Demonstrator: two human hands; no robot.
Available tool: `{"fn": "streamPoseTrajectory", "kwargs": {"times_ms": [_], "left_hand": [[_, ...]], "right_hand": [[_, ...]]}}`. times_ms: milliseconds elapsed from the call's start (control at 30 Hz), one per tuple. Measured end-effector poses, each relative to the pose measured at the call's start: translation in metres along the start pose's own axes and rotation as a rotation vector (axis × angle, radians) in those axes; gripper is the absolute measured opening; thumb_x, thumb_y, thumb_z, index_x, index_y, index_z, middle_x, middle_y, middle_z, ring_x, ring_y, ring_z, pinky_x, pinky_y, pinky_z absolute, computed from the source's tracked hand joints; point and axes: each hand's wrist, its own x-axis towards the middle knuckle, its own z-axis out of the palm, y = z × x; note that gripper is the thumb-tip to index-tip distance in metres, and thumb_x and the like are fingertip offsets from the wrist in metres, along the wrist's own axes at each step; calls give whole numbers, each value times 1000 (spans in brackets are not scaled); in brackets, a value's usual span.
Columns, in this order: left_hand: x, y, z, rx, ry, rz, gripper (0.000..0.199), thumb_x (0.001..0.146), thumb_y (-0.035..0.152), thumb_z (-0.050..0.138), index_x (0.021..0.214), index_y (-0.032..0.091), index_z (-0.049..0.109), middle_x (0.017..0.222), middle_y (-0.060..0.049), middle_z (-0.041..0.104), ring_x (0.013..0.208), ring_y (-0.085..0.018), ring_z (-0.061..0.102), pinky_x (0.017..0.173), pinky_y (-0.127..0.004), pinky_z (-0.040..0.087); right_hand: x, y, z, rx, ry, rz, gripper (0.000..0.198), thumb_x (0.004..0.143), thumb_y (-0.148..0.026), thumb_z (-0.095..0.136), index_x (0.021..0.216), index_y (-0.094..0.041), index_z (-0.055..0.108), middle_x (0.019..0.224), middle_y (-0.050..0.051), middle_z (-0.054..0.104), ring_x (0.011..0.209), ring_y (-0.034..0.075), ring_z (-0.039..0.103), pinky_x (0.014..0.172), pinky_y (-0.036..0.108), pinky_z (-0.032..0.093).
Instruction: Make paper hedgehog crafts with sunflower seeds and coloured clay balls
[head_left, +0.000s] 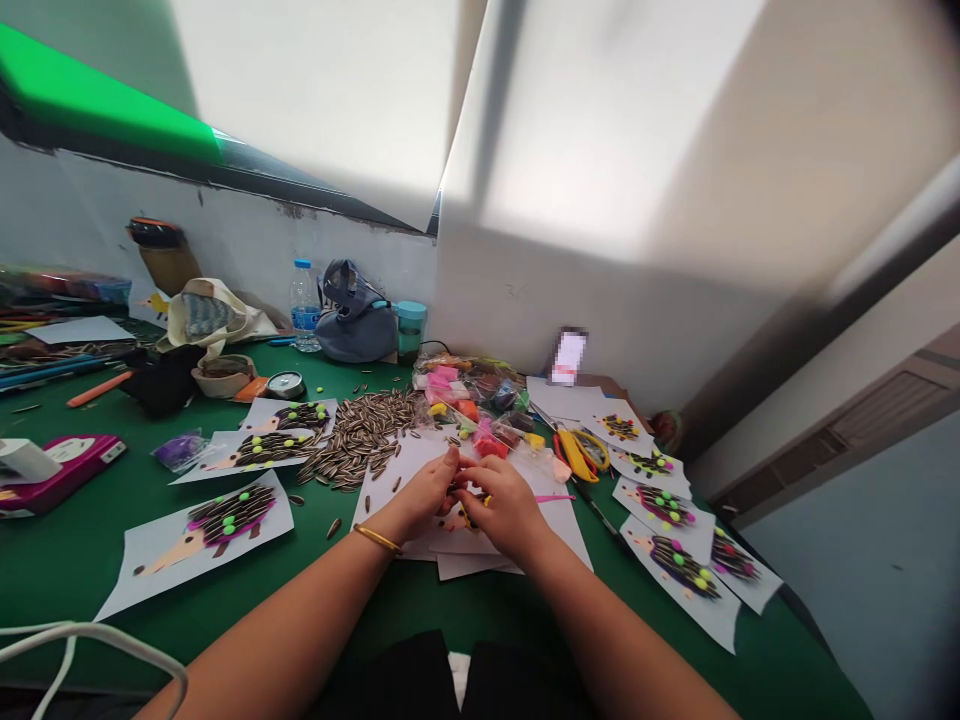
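Your left hand [429,497] and right hand [508,508], 2: fingers bunched together; whether holding anything, cannot tell. Your picture [471,517], 1: beneath them, partly hidden, on white sheets [566,537]. Seed heap [366,437], 1: alongside.

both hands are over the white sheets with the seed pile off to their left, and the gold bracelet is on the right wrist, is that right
Not quite: the gold bracelet is on the left wrist, as the head view shows. The rest is right: the left hand and right hand are over the white sheets, with the seed pile off to their left.
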Motion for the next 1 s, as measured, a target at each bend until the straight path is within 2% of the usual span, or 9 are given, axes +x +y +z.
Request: {"fn": "streamPoseTrajectory", "kwargs": {"times_ms": [133, 333, 533, 700, 767, 867, 1000], "left_hand": [[1, -4, 0, 64, 5, 18, 63, 83, 74, 39, 93, 15, 56, 54, 7, 41, 42, -8, 33, 38, -20, 25], [4, -5, 1, 51, -37, 42, 43, 84, 61, 51, 76, 19, 47, 53, 8, 39, 43, -6, 29, 39, -19, 19], [7, -10, -1, 63, -44, 21, 41, 81, 58, 55, 74, 18, 48, 52, 9, 36, 42, -5, 26, 40, -18, 18], [8, -6, -2, 97, 39, 21, 36, 82, 52, 52, 86, 16, 57, 55, 8, 39, 41, -5, 28, 40, -18, 18], [8, -3, -4, 97, 82, 30, 37, 82, 52, 52, 86, 16, 57, 55, 7, 41, 41, -5, 29, 40, -19, 19], [9, -1, -5, 103, 127, 38, 37, 81, 52, 52, 86, 16, 57, 55, 7, 41, 42, -6, 31, 41, -19, 21], [9, -1, -7, 124, 154, 50, 38, 79, 53, 53, 85, 16, 58, 54, 8, 40, 43, -7, 32, 42, -20, 22]], "right_hand": [[6, -3, 3, -28, -26, 0, 13, 83, -16, 60, 82, -22, 72, 86, 3, 61, 87, 18, 56, 77, 29, 44], [6, 12, -4, 113, 112, 55, 11, 87, -23, 56, 83, -21, 66, 85, 2, 62, 84, 16, 56, 78, 29, 44], [-1, 23, 0, 343, 94, 187, 14, 84, -33, 60, 85, -20, 65, 83, 2, 66, 76, 16, 60, 72, 28, 48], [-7, 38, -4, 560, 146, 311, 22, 86, -42, 57, 86, -20, 57, 89, 6, 70, 78, 18, 67, 73, 31, 53], [-9, 46, -8, 499, 127, 345, 22, 87, -41, 54, 86, -20, 57, 82, 4, 69, 73, 18, 66, 70, 31, 52], [-13, 57, -12, 252, 29, 330, 23, 89, -38, 50, 88, -20, 64, 80, 4, 68, 76, 19, 64, 72, 31, 51], [-19, 62, -10, 125, -80, 297, 29, 89, -25, 44, 105, -21, 68, 102, 6, 70, 95, 19, 64, 85, 32, 49]]}}
